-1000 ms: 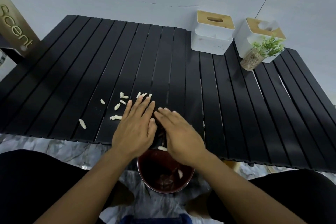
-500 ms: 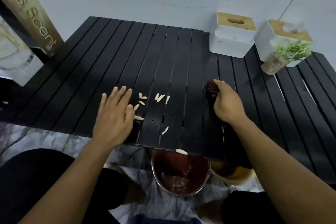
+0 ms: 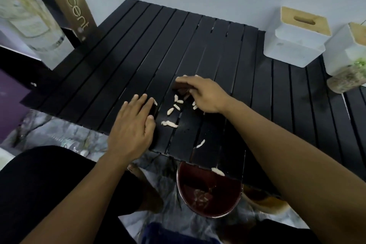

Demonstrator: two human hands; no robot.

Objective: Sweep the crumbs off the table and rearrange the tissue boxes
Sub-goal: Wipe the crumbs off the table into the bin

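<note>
Flat on the worktop (image 3: 287, 105) lies the left hand (image 3: 130, 130); the right hand (image 3: 206, 95) pinches a dark wad (image 3: 179, 89) over long crumbs (image 3: 170, 124) pointing mixed ways. The box (image 3: 73, 6) reads "scent".

- The left hand (image 3: 130, 128) lies flat on the black slatted table (image 3: 118, 61) near its front edge, with straight fingers (image 3: 138, 101) close together.
- The right hand (image 3: 204, 95) is further in, and its curled fingers hold a small dark object (image 3: 180, 89) against the table; what it is, I cannot tell.
- Pale crumbs (image 3: 175, 107) lie between the two hands and under the right one.
- One crumb (image 3: 217, 171) lies at the very edge of the table, above a dark red bowl (image 3: 179, 184) with crumbs inside.
- A white tissue box (image 3: 295, 45) with a wooden lid stands at the far right, with a second tissue box (image 3: 344, 49) beside it.
- A small plant pot (image 3: 344, 82) stands in front of the second tissue box.
</note>
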